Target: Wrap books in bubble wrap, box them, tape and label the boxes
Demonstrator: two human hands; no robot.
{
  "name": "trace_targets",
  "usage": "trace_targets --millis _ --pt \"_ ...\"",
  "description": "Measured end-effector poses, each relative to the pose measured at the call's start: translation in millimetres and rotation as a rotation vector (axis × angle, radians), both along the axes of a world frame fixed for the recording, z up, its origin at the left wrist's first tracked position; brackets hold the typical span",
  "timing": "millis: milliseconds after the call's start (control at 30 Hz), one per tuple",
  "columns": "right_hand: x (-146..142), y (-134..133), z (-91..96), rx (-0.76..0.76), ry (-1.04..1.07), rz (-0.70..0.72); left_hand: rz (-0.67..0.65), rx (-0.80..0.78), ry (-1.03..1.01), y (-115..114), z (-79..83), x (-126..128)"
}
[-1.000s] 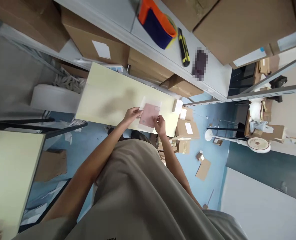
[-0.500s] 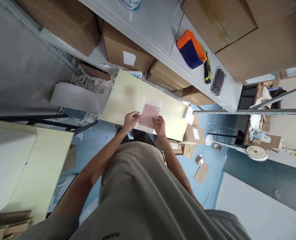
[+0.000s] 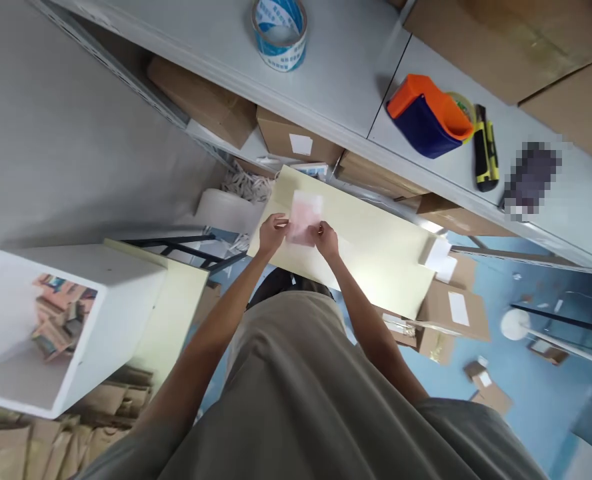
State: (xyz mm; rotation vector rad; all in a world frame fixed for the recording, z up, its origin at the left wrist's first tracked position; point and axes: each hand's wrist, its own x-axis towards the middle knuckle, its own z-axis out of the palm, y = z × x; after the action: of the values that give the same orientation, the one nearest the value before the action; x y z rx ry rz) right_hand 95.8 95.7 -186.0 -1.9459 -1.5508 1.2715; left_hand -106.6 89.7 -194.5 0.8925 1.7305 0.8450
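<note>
Above the pale yellow tabletop (image 3: 371,260), a flat pink phone case (image 3: 303,217) in a clear plastic bag lies between my two hands. My left hand (image 3: 273,233) pinches its left edge with thumb and fingers. On the opposite edge, my right hand (image 3: 327,240) grips the lower right part with its fingers curled. The bag's clear upper end reaches past the pink piece. Blur hides the finer details of the case.
On the grey shelf (image 3: 336,87) beyond the table are a tape roll (image 3: 282,59), an orange and blue tape dispenser (image 3: 423,127) and a utility knife (image 3: 485,157). A white bin (image 3: 121,307) stands left, holding several small packages. Cardboard boxes (image 3: 451,310) stand at right.
The view has shifted, bringing the tape roll and the white bin's inside into sight. Both hands keep hold of the bagged phone case, which now looks more upright in the view.
</note>
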Motion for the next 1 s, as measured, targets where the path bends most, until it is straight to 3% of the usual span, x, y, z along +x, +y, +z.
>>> trace_targets --millis 167,333,467,567,667,767,900,1000 --pt "-37 59 -35.4 -0.049 -0.077 0.142 -0.05 -0.04 0.375 58 -25.1 -23" --pt "-60 91 -52.8 -0.073 -0.029 0.047 -0.1 -0.119 0.43 101 -49.3 -32" --pt "-61 93 -60.9 -0.101 -0.005 -0.025 -0.131 -0.141 0.336 114 -61.8 -27" --pt "-58 85 -62.3 -0.086 0.065 -0.086 -0.12 -0.116 0.304 108 -60.6 -23" --pt "-58 69 -53.9 -0.044 0.109 -0.099 -0.059 -0.027 0.197 82 -45.6 -26" --pt "-64 43 -34.2 0.0 0.11 -0.033 -0.002 0.072 0.046 35 -20.5 -40" --pt "-95 -6 2.3 0.065 0.158 0.078 0.012 0.173 -0.053 -56 18.3 -74" --pt "-139 -48 31.8 0.109 0.264 0.215 0.089 0.226 -0.088 -133 50.1 -107"
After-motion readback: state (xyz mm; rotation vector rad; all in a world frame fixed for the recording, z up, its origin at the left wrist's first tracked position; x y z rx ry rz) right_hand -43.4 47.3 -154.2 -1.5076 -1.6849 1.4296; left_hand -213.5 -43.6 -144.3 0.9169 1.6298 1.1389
